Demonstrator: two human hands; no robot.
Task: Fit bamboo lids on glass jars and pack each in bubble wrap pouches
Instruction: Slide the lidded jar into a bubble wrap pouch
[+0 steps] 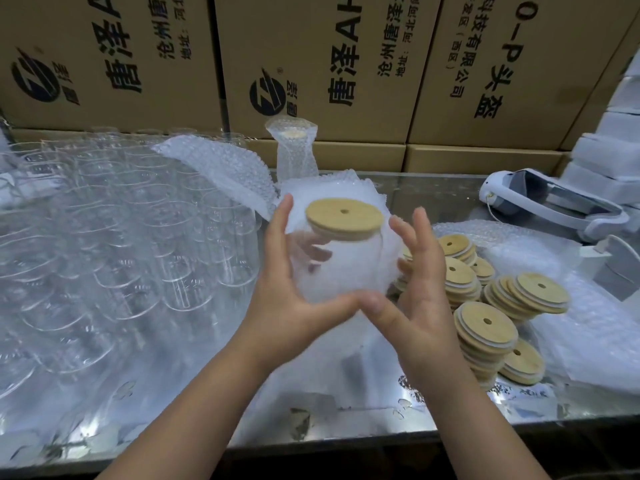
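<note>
- Left hand (298, 271): grasping the glass jar (332, 271) from its left side. The forefinger points up along the wall, other fingers show through the glass behind it, and the thumb is tucked under the base.
- Right hand (426, 282): released, fingers spread and relaxed just beside the jar's right wall, thumb reaching under the base next to the left thumb. Whether the fingers actually touch the glass cannot be told; the area is blurred.
- Glass jar: held above the tabletop (346, 410), slightly tilted. The bamboo lid (344, 214) sits on its mouth; how firmly it is seated is not visible.
- Just behind the jar: a heap of bubble wrap pouches (329, 187); further back, one packed jar (296, 150) stands upright.
- To the left: crowded empty jars (138, 237). To the right: leaning stacks of spare lids (485, 306).
- Judgement: lid fitted, pouching not yet done.
- Risks:
  - One-sided grip on smooth glass could let the jar slip onto the empty jars or the tabletop.
  - An unseated lid could fall off if the tilt increases.
  - Reaching for a pouch could knock over the leaning lid stacks.
</note>
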